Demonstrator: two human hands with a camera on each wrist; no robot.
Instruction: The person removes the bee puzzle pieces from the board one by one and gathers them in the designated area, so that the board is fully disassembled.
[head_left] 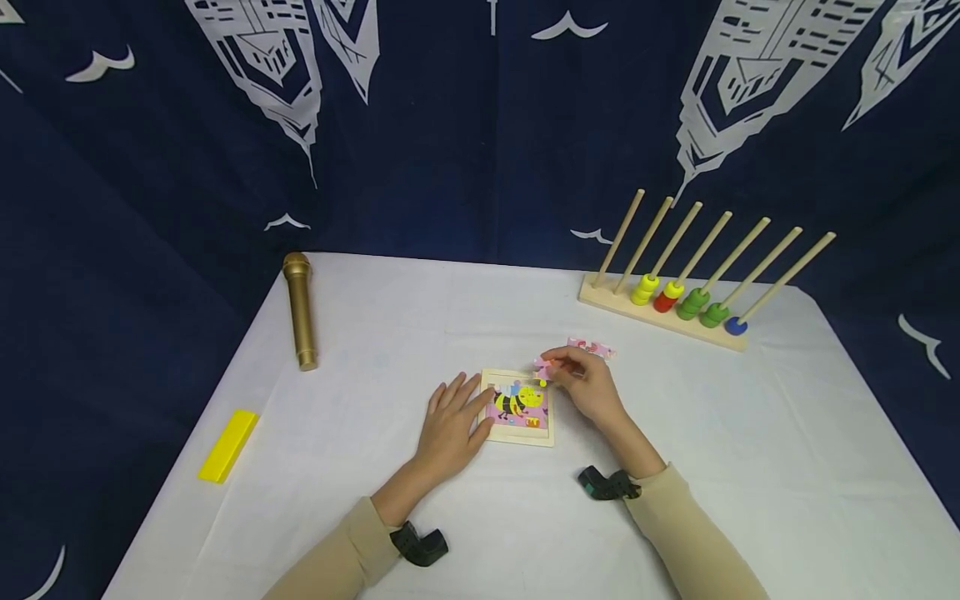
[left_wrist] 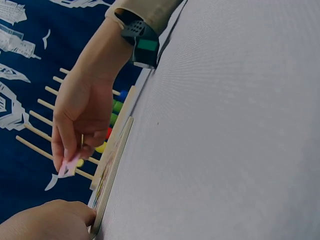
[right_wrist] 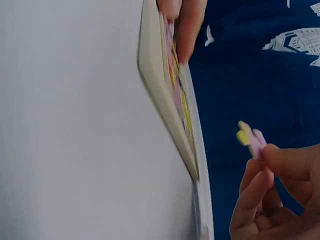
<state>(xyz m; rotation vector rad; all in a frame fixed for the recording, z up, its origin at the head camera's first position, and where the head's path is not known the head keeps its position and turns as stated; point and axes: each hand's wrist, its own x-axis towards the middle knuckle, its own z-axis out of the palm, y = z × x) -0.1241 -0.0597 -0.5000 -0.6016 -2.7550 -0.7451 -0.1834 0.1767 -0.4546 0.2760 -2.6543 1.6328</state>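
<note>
A small wooden-framed bee jigsaw puzzle (head_left: pixel 517 435) lies flat on the white table. My left hand (head_left: pixel 447 429) rests at its left side, fingers spread, with fingertips over the frame's edge. Between thumb and fingers, my right hand (head_left: pixel 588 387) pinches a pink jigsaw piece (right_wrist: pixel 256 142) with a yellow part, held up near the puzzle's upper right corner. More pink puzzle pieces (head_left: pixel 600 347) lie on the table just behind the right hand, partly covered by it. In the left wrist view the pinched piece hangs above the frame's far end.
At the back right stands a wooden peg rack (head_left: pixel 660 317) with coloured beads on several upright rods. A gold microphone (head_left: pixel 302 312) lies at the back left, and a yellow block (head_left: pixel 228 446) sits near the left edge. A dark blue patterned curtain (head_left: pixel 450 167) hangs behind the table.
</note>
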